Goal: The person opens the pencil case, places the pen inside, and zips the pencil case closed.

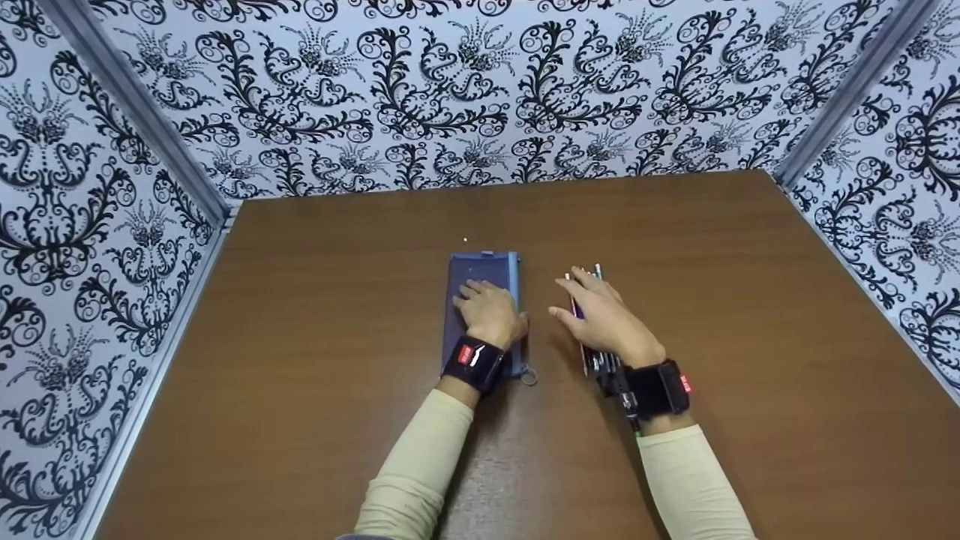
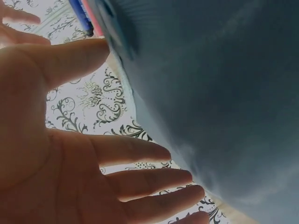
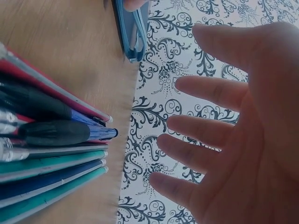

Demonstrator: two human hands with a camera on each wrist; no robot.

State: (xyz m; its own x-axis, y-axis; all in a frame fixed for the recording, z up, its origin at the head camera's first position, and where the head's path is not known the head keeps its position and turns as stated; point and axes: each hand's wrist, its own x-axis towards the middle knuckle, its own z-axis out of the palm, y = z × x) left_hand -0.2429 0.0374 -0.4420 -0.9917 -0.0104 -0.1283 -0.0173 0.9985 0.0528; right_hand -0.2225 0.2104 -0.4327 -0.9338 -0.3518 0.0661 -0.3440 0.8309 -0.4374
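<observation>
A flat blue zip pencil case lies on the table, a metal ring at its near right corner. My left hand is over it with fingers extended; in the left wrist view the thumb tip is at the edge of the case, though contact is unclear. To the right, my right hand hovers above a bundle of pens and pencils, its fingers spread and holding nothing. In the right wrist view, pens with black grips lie beside green pencils and a red one.
The brown wooden table stretches out around both hands. Patterned black-and-white walls enclose its back and sides. A tiny white speck lies beyond the pencil case. Each wrist wears a black strap.
</observation>
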